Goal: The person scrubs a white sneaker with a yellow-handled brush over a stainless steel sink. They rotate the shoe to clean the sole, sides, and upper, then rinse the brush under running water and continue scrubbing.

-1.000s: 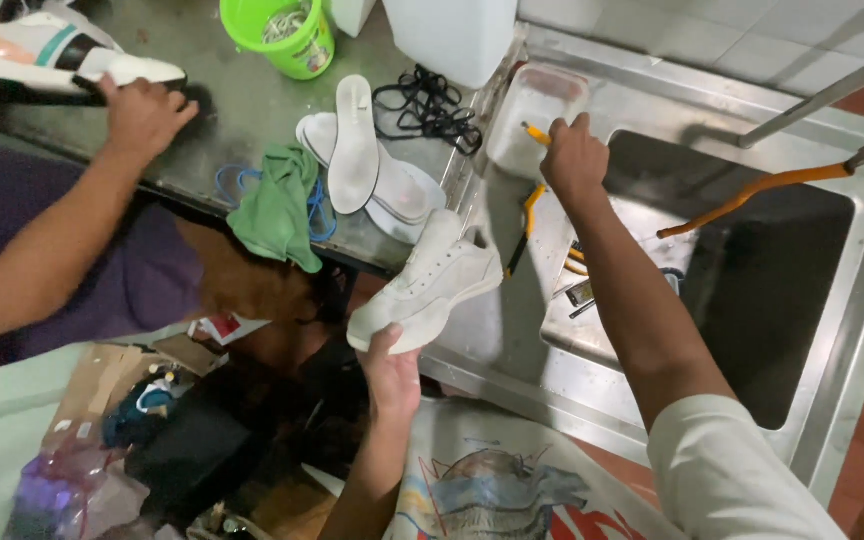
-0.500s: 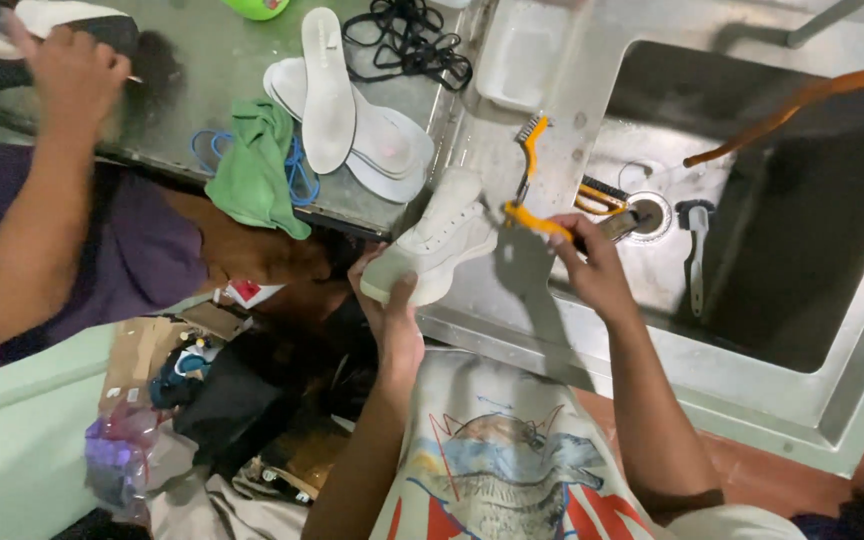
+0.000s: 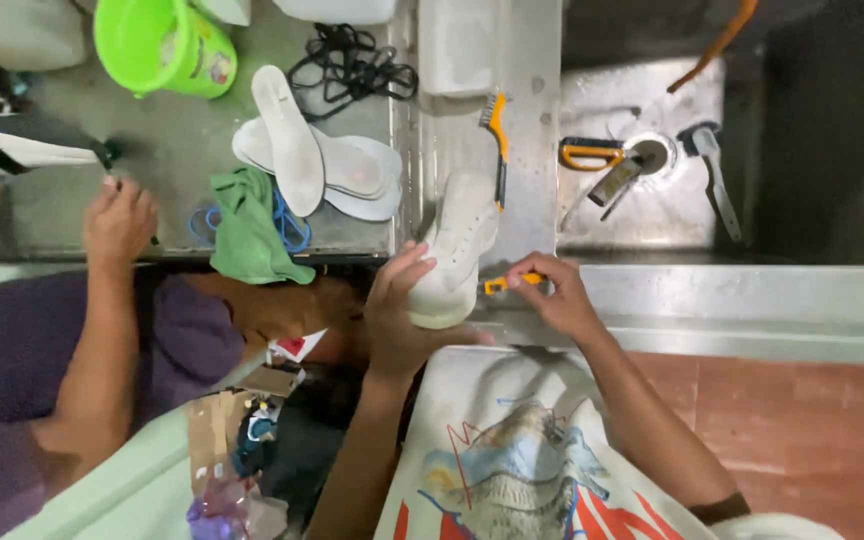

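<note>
My left hand (image 3: 402, 315) grips a white sneaker (image 3: 457, 245) by its heel, toe pointing away over the steel sink edge. My right hand (image 3: 552, 295) pinches a small brush with a yellow handle (image 3: 505, 284), held against the sneaker's side. A second brush with a yellow and black handle (image 3: 496, 140) lies on the ledge beyond the shoe.
White insoles (image 3: 317, 165), a green cloth (image 3: 247, 228), black laces (image 3: 352, 65) and a green bucket (image 3: 157, 42) lie on the steel counter (image 3: 162, 160). Another person's hand (image 3: 117, 222) rests there by a dark shoe (image 3: 12, 145). Tools sit around the drain of the sink (image 3: 642, 215).
My right hand left the sink basin and came back to the sneaker's side with the small yellow brush. The view shifted so the sneaker sits nearer the middle.
</note>
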